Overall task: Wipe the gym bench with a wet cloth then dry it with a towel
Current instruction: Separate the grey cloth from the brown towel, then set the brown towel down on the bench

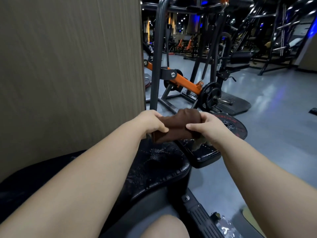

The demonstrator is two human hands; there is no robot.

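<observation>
Left hand (151, 121) and right hand (208, 125) both grip the brown cloth (176, 127) (fingers curled tight) over the wet bench (159, 162).

Arms bare up to frame edge: left arm (89, 172), right arm (257, 169). Left hand (151, 122) and right hand (207, 126) bare too. Bare knee (164, 227) at bottom; grey fabric (154, 212) above it, probably shorts, dim.

To my left a tall tan wood-grain wall panel (68, 74), ahead a black-and-orange steel plate-loaded machine (187, 82), black iron weight plate (211, 96) on its sleeve, red-lettered black plate (235, 126) flat on glossy grey floor (283, 126) (lettering too blurred for me), dark racks (283, 31) behind
</observation>
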